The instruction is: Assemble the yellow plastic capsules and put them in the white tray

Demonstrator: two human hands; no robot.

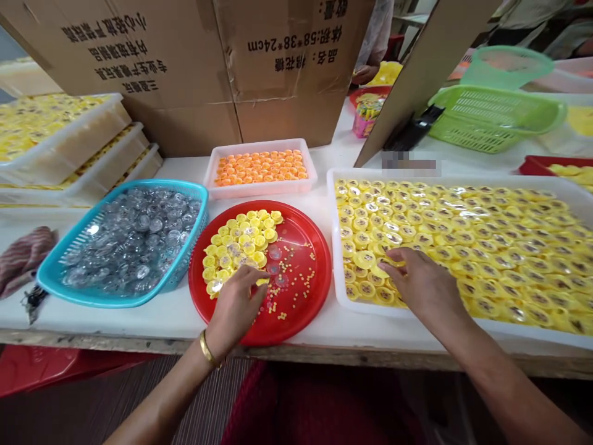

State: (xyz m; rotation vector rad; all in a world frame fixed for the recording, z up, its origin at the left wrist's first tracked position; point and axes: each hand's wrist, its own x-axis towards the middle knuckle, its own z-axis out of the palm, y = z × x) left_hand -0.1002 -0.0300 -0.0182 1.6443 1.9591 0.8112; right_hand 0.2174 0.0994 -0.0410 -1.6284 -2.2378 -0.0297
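Note:
My left hand (237, 304) is over the red round tray (303, 232), thumb and finger closed on a small yellow cap (262, 282). Yellow caps (245, 235) cover the tray's left half, and beside them lie a few clear discs (273, 267) and scattered tiny yellow bits (301, 278). To the right, my right hand (424, 285) reaches into a white tray (340, 295) packed with rows of yellow caps bearing dark prints. Its thumb and forefinger pinch at the edge of a yellow round cap (365, 259), which sits slightly above the others.
A blue basket (201, 204) of clear plastic pieces stands left. Behind are a small white tray (214, 185) of orange pieces and cardboard (185, 117). Stacked white trays (106, 133) rise at far left. Green baskets (495, 117) and a person's hand (365, 75) show beyond.

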